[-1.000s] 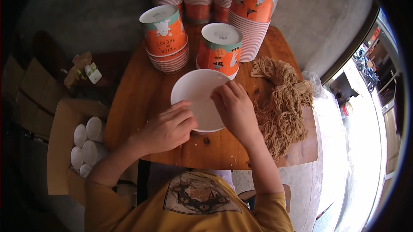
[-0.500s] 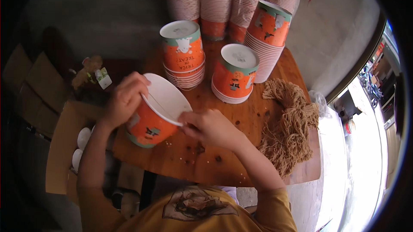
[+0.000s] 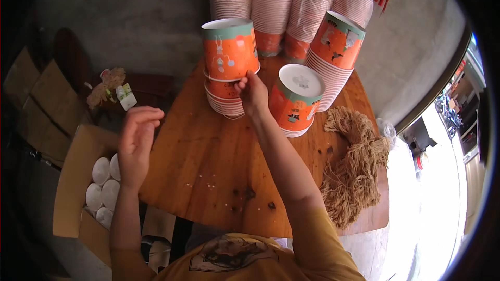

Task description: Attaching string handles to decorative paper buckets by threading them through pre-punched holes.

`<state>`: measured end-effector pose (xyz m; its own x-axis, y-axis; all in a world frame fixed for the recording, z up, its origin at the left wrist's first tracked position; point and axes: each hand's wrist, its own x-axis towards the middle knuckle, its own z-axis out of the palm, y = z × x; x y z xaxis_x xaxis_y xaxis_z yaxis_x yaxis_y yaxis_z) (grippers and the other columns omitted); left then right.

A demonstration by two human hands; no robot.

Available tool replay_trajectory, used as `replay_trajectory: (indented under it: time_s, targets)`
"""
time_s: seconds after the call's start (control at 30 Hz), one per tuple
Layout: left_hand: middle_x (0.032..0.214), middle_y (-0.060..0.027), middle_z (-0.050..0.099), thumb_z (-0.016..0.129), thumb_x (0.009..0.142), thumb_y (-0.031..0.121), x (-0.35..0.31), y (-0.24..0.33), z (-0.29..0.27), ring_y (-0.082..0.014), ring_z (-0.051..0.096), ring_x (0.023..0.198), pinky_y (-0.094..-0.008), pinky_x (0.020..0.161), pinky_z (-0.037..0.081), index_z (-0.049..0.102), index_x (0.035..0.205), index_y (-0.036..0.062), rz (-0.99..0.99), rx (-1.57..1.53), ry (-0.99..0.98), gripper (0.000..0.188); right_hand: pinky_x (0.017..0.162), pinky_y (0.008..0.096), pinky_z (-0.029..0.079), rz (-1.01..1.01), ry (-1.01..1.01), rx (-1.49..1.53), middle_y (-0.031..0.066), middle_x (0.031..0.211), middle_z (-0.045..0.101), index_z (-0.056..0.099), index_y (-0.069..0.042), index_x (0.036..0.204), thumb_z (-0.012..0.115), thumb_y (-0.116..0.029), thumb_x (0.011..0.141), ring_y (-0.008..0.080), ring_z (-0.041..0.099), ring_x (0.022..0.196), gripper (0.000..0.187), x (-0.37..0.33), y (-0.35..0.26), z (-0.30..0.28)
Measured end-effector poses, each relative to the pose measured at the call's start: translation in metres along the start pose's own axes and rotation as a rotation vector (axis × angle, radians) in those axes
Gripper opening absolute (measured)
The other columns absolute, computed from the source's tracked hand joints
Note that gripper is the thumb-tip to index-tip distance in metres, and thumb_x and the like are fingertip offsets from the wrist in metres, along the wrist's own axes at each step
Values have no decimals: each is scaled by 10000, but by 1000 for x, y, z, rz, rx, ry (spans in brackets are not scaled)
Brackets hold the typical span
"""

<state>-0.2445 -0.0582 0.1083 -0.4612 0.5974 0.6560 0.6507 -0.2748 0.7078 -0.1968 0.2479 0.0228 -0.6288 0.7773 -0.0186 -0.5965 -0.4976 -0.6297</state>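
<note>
Head view: your right grip [image 3: 253,93] half-curled at inverted orange-green paper tub [image 3: 229,49], hold unclear; left grip [image 3: 136,141] half-spread, empty. Likely stacking; next, settle, release.

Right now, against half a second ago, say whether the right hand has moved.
Yes: the right hand has gone forward across the wooden table, to the front-left cup stack.

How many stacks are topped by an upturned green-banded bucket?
3: left stack, by the right hand; middle stack; right stack, behind the middle one. More could be hidden behind them.
</note>
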Motion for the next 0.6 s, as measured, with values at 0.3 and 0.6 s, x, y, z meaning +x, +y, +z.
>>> replay_trajectory:
  time_s: [0.3,0.6]
  targets:
    - [1090,-80,541,505,927,-53,-36,-35,65,-155,577,1002,-260,851,478,584,1095,10,-164,-123,-257,195,582,400,557,-427,-33,-1308,97,853,690,587,-67,1045,607,-239,943,260,642,625,201,-76,-18,-30]
    - [1243,-137,509,550,922,15,-41,-91,194,-252,543,1155,-308,874,507,464,1311,46,-260,-240,-453,399,860,443,443,-1002,26,-2058,71,944,601,607,-117,950,712,-171,787,309,572,943,201,-101,-141,-48]
